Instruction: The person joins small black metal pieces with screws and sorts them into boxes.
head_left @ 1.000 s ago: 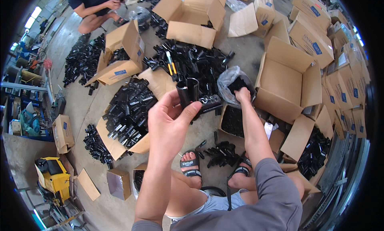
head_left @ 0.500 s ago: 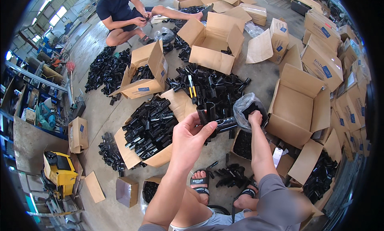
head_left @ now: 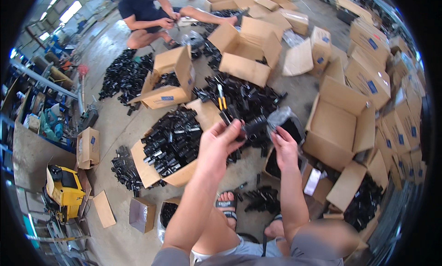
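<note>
My left hand [head_left: 218, 139] is closed around a black tubular fitting [head_left: 254, 128], which sticks out to the right of its fingers. Close by on the right, my right hand [head_left: 286, 150] is raised with thumb and fingers pinched together. Whatever lies in that pinch is too small and blurred to name. Just behind the right hand sits an open clear plastic bag [head_left: 277, 115] with dark pieces inside. Past both hands spreads a heap of black tubular fittings [head_left: 248, 93], with a yellow-handled tool [head_left: 222, 100] lying on it.
An open carton [head_left: 177, 177] full of black fittings stands left of my hands. A large open box [head_left: 338, 123] is at the right, near stacked cartons [head_left: 368, 79]. A phone [head_left: 312, 182] lies by my right forearm. Another person [head_left: 142, 17] sits at the far left, handling something small.
My right hand has drawn back from the plastic bag toward my left hand, now pinched. The fitting in my left hand has tilted and dropped slightly. The view has shifted a little.
</note>
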{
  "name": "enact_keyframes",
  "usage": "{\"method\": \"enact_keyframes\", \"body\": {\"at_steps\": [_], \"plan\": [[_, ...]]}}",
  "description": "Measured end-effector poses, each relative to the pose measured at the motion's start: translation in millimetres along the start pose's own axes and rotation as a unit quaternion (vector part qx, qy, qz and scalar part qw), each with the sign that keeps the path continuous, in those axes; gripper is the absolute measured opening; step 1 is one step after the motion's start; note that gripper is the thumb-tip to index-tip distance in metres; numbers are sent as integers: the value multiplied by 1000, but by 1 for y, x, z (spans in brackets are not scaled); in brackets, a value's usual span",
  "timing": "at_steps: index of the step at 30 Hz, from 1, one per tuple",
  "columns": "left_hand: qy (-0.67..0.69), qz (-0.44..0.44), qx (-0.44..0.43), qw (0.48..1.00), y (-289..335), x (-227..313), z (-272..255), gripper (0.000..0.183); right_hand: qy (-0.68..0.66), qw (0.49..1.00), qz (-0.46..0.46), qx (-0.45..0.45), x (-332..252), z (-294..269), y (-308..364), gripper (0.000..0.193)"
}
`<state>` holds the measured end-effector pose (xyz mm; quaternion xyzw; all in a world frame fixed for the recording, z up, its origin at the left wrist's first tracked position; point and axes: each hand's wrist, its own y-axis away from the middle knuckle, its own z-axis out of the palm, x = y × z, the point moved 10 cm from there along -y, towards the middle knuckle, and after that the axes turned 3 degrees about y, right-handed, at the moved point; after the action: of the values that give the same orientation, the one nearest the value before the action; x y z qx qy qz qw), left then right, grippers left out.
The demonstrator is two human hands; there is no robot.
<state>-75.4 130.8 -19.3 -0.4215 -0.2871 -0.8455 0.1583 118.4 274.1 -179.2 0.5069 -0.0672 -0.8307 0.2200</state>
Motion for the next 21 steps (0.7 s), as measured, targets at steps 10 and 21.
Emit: {"method": "enact_keyframes", "body": {"at_steps": [10,21], "plan": [[155,-83,-42,983,19,-15,9,30,83,961,-252,-77,-109,117,139,18],[60,14,-82,995,45,-3,21,22,43,959,-278,-29,-105,110,152,17]]}}
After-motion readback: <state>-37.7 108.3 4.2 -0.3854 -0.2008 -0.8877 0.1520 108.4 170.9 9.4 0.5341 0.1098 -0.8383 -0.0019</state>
